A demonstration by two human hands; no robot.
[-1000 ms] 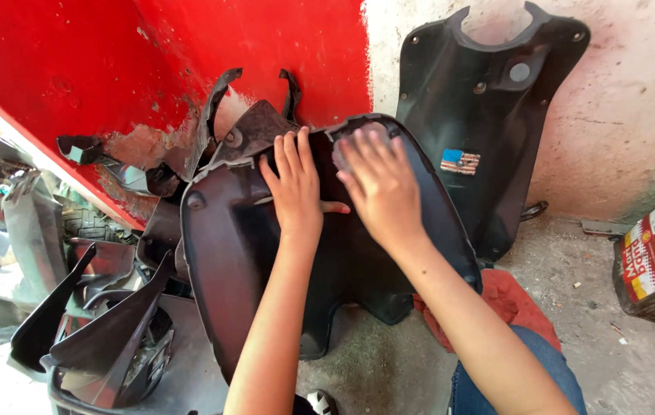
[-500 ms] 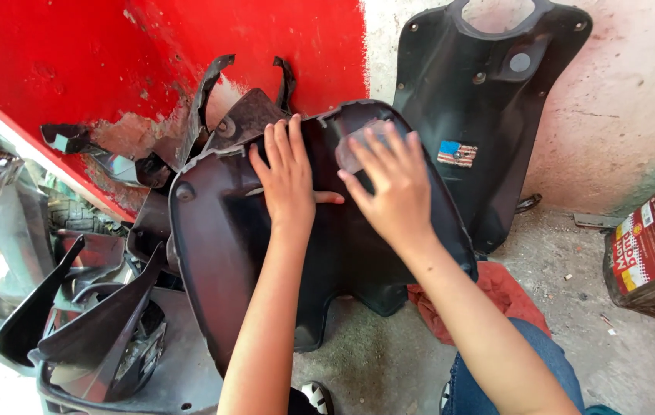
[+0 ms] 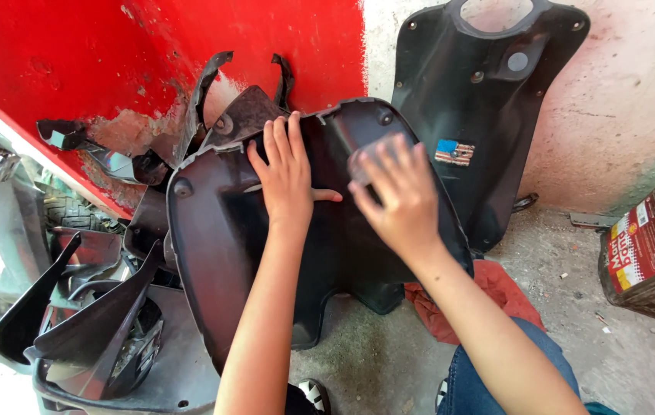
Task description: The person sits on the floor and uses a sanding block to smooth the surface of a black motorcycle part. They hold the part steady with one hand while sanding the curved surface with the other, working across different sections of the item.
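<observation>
The left hand (image 3: pixel 289 173) lies flat with fingers spread on the upper part of a black panel (image 3: pixel 220 261), holding nothing, apparently steadying it as it leans against other black parts (image 3: pixel 97 323) at the red wall (image 3: pixel 112 54). Just beside it, the right hand (image 3: pixel 397 192) presses a small grey pad (image 3: pixel 366 157) to the panel under open fingers, blurred. Beyond the hands, a 2nd panel (image 3: pixel 481 92) stands against the pale wall (image 3: pixel 635 100); a red rag (image 3: pixel 489 296) lies below the right wrist.
</observation>
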